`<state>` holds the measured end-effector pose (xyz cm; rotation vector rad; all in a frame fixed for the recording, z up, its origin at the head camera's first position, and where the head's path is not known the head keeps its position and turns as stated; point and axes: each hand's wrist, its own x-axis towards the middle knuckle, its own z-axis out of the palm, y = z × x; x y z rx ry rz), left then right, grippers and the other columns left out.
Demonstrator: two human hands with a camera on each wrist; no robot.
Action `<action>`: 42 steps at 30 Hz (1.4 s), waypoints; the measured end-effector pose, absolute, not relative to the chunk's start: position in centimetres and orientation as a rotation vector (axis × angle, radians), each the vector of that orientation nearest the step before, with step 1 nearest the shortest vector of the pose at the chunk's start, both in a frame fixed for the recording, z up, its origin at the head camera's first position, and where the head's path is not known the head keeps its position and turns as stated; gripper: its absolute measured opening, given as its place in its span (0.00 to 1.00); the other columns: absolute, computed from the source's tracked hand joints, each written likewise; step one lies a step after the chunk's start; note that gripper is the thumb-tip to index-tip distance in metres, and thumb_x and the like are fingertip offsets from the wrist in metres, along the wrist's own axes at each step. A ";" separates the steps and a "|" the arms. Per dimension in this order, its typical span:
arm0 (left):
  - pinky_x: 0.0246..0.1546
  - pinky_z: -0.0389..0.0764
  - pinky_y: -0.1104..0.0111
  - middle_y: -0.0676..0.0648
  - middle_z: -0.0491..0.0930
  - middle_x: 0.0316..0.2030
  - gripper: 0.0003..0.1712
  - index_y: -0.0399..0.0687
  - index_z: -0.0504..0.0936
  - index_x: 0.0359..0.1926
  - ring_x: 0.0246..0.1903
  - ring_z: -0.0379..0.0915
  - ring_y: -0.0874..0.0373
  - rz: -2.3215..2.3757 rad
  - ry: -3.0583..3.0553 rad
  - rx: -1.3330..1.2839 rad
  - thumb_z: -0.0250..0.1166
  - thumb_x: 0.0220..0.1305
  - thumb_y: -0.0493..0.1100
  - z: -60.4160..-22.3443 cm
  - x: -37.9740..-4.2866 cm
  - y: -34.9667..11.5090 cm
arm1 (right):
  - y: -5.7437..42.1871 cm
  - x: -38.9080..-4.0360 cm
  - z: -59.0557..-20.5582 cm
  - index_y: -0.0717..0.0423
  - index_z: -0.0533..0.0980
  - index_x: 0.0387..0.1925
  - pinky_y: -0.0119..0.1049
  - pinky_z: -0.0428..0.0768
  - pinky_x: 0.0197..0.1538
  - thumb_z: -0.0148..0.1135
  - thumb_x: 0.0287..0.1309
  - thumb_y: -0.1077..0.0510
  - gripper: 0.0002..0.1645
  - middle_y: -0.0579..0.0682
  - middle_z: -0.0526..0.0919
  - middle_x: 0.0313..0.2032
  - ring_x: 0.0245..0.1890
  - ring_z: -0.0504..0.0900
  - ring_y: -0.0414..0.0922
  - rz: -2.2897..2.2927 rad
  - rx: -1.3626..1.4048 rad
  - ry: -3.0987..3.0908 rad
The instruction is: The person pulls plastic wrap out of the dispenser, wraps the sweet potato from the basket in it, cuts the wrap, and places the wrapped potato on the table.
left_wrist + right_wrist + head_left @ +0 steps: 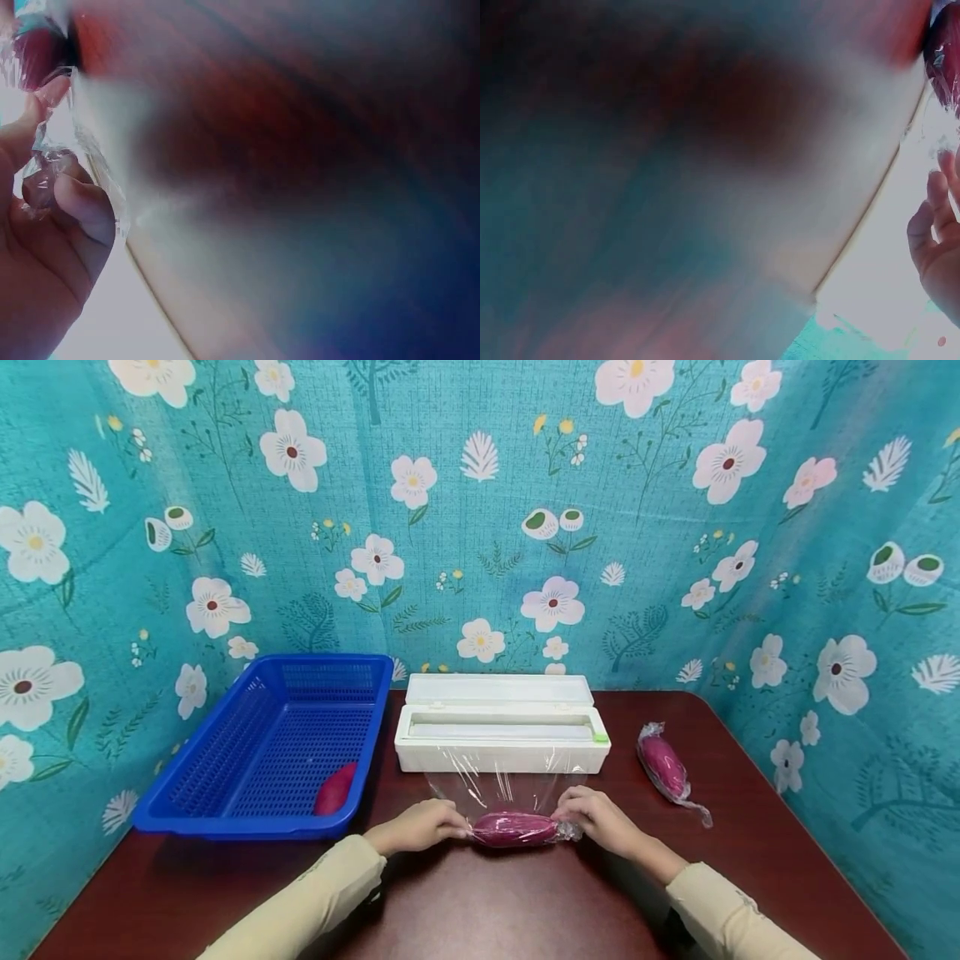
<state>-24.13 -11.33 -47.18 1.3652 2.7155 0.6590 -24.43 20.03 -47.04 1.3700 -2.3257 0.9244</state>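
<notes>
A purple-red sweet potato lies wrapped in clear plastic wrap, which stretches back to the white dispenser box. At its left end my left hand pinches the gathered wrap; in the left wrist view loose film also runs over the curled fingers. My right hand holds the film at the sweet potato's right end, just above a crumpled twist of wrap. The right wrist view shows bent fingers close to the film, but the frame edge cuts off their grip.
A blue plastic basket stands at the left with one unwrapped sweet potato inside. Another wrapped sweet potato lies at the right on the dark red table. The dispenser's lid is raised, near the floral curtain.
</notes>
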 end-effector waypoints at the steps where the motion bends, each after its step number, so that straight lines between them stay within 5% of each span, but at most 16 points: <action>1: 0.29 0.70 0.75 0.59 0.73 0.25 0.08 0.50 0.84 0.33 0.28 0.69 0.68 0.670 2.702 1.359 0.59 0.58 0.45 -47.1 -24.2 -11.4 | 20.0 -24.5 -47.0 0.56 0.80 0.28 0.26 0.72 0.36 0.62 0.42 0.75 0.13 0.47 0.77 0.29 0.32 0.75 0.40 0.913 1.380 -2.322; 6: 0.31 0.71 0.73 0.59 0.74 0.27 0.08 0.52 0.84 0.33 0.30 0.70 0.68 0.659 2.686 1.297 0.58 0.59 0.45 -47.1 -24.2 -11.1 | 19.5 -24.1 -46.5 0.58 0.79 0.33 0.33 0.73 0.40 0.61 0.49 0.66 0.07 0.46 0.78 0.33 0.36 0.74 0.40 0.833 1.432 -2.434; 11: 0.35 0.72 0.71 0.60 0.77 0.29 0.08 0.53 0.83 0.31 0.33 0.71 0.68 0.684 2.658 1.185 0.57 0.61 0.44 -47.0 -24.2 -10.8 | 19.0 -23.6 -46.4 0.56 0.77 0.33 0.31 0.72 0.36 0.71 0.38 0.51 0.19 0.42 0.76 0.31 0.32 0.72 0.36 0.654 1.427 -2.497; 23: 0.21 0.66 0.77 0.54 0.72 0.19 0.10 0.36 0.82 0.33 0.17 0.61 0.71 1.060 2.319 1.055 0.54 0.61 0.35 -47.0 -24.9 -11.5 | 19.2 -24.8 -46.7 0.58 0.78 0.28 0.24 0.70 0.29 0.64 0.45 0.63 0.05 0.43 0.75 0.23 0.25 0.71 0.35 0.670 1.514 -2.373; 30: 0.15 0.59 0.77 0.58 0.61 0.11 0.18 0.34 0.77 0.20 0.12 0.55 0.70 1.132 2.401 0.950 0.53 0.64 0.40 -46.5 -25.2 -11.3 | 18.9 -25.2 -46.6 0.55 0.73 0.22 0.24 0.68 0.27 0.64 0.44 0.64 0.07 0.41 0.69 0.20 0.23 0.68 0.35 0.551 1.477 -2.358; 38: 0.11 0.62 0.75 0.57 0.62 0.06 0.20 0.39 0.78 0.14 0.07 0.57 0.68 1.065 2.682 0.711 0.56 0.60 0.42 -46.6 -25.5 -9.8 | 18.4 -25.9 -46.8 0.53 0.71 0.21 0.28 0.69 0.28 0.62 0.47 0.63 0.08 0.41 0.68 0.20 0.23 0.69 0.38 0.452 1.400 -2.460; 42: 0.18 0.66 0.72 0.56 0.70 0.13 0.09 0.46 0.78 0.21 0.15 0.66 0.65 1.001 2.864 0.656 0.60 0.56 0.41 -46.3 -25.7 -9.1 | 18.2 -26.5 -46.7 0.53 0.72 0.21 0.29 0.70 0.28 0.62 0.48 0.65 0.08 0.41 0.69 0.21 0.23 0.70 0.37 0.474 1.387 -2.499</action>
